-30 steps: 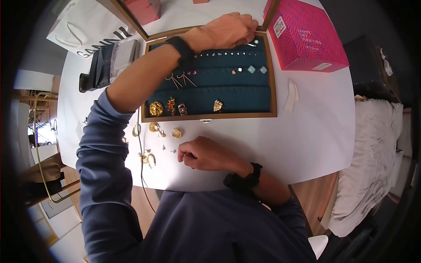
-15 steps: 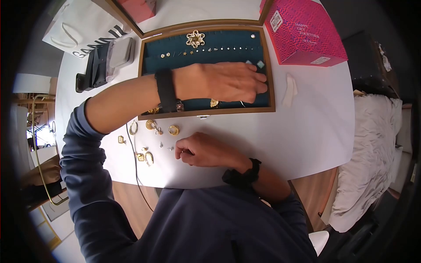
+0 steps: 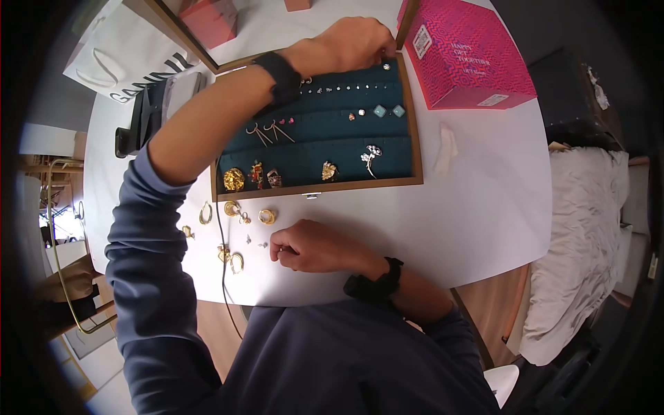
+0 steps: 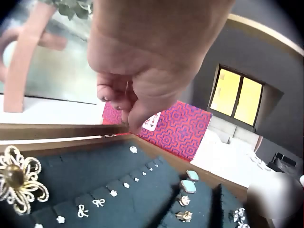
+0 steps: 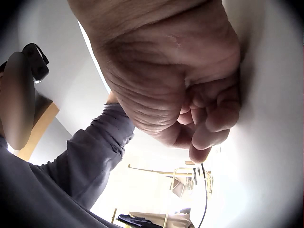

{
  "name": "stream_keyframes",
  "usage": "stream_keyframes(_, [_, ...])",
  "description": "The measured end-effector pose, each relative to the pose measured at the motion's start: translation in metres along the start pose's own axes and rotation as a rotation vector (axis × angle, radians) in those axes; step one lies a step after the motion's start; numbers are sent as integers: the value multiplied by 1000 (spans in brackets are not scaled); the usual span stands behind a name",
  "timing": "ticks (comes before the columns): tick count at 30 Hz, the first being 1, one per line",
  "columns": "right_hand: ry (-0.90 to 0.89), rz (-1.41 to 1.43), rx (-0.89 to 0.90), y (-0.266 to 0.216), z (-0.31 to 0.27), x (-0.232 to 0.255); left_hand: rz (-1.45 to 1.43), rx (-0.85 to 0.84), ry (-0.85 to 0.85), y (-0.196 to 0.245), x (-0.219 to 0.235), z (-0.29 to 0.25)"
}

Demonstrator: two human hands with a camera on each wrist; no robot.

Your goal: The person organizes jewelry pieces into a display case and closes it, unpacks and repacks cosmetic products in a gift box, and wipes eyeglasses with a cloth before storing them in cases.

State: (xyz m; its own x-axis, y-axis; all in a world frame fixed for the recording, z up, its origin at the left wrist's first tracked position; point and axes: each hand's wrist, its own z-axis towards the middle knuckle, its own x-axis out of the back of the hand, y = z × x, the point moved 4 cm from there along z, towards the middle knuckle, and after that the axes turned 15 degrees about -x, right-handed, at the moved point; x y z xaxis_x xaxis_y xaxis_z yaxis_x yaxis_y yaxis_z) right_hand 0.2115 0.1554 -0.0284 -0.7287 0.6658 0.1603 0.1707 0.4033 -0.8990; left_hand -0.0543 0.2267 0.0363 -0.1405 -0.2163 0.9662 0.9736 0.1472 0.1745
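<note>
My left hand point(image 3: 346, 45) reaches over a wooden jewelry box point(image 3: 418, 149) to its back right corner, fingers bent and thumb against them. In the left wrist view the fingertips point(image 4: 134, 124) hang over that corner, near a sparkly stud earring point(image 4: 133, 149); I cannot tell whether they pinch anything. A silver flower brooch point(image 3: 370, 160) lies in the front right of the teal lining, beside a gold leaf-like brooch point(image 3: 328, 170). Loosely curled, my right hand point(image 3: 311, 245) rests on the table with nothing visible in it, close to tiny studs point(image 3: 263, 245).
Gold earrings, among them a hoop point(image 3: 205, 213), lie left of the right hand near a dark cable point(image 3: 223, 277). A pink patterned box point(image 3: 477, 55) stands at the right, with a white strip point(image 3: 446, 149) before it. A white paper bag point(image 3: 114, 62) stands back left. The box's lid is raised.
My left hand moved from the back right corner to the box's front right and back again. The silver flower brooch now shows at the front right. The right hand stays on the table.
</note>
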Motion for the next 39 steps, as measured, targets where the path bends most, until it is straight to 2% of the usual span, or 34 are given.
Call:
stream_keyframes(2, [-5,8,-7,0,0,-1,180,-159,69,2,-16,1])
stream_keyframes(6, [9,0,9,0,-1,0,206,-137,2,6,-29,6])
stream_keyframes(9, [10,8,5,-1,-1,0,209,-141,80,9,-27,4])
stream_keyframes(11, [5,6,3,0,-1,0,191,-56,-6,6,-27,5])
stream_keyframes(21, [19,17,22,2,1,-3,153,-84,-3,4,-21,6])
stream_keyframes(23, [16,24,9,1,1,-1,72,-119,121,13,-14,2])
stream_keyframes(24, [19,12,13,1,0,-2,64,-122,117,26,-8,-1])
stream_keyframes(27, [34,4,26,5,2,-4,-108,-227,89,80,2,-13])
stream_keyframes(29, [39,-2,36,5,3,-5,-50,-374,-118,108,-12,-19])
stream_keyframes(30, [35,2,25,5,3,-4,-49,-374,-116,115,-19,-22])
stream_keyframes(32, [31,1,13,5,2,-3,2,-508,-104,129,-38,-29])
stream_keyframes(33, [37,2,16,4,2,-3,4,-509,-103,135,-40,-30])
stream_keyframes(35, [44,-1,21,3,1,-2,73,-485,-206,140,-45,-31])
stream_keyframes(37, [41,3,14,3,0,-2,53,-494,-187,139,-47,-31])
stream_keyframes(39, [47,-2,19,3,0,-2,-25,-495,-85,139,-43,-31])
